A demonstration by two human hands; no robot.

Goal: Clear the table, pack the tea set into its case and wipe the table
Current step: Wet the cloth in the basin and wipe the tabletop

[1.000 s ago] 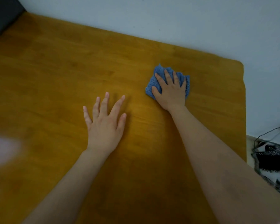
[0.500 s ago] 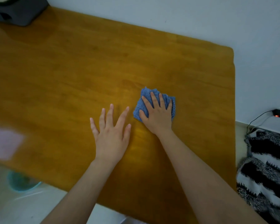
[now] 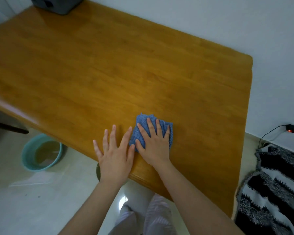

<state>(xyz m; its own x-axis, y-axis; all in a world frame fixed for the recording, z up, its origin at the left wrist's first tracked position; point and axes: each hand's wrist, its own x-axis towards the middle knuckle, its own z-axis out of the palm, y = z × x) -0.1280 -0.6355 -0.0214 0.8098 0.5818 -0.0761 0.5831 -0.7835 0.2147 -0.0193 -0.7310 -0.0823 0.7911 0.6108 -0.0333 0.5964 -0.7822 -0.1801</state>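
We press our right hand point(image 3: 154, 146) flat on the folded blue cloth point(image 3: 143, 128), fingers point(image 3: 149, 127) spread wide rather than curled, so the palm bears down and the cloth drags evenly across the wood; nothing is gripped, only pinned. The cloth sits on the counter point(image 3: 109, 65) close to its near edge, just beside our left hand point(image 3: 114, 155). That hand lies open and flat on the bare wood, holding nothing, and we judge it is there to brace us as we lean. The wood in view carries no tea things, and only a dark grey case point(image 3: 58, 5) stands at the far corner, so wiping looks like the step in hand. A teal basin point(image 3: 26, 156) of water waits on the floor, probably for rinsing.
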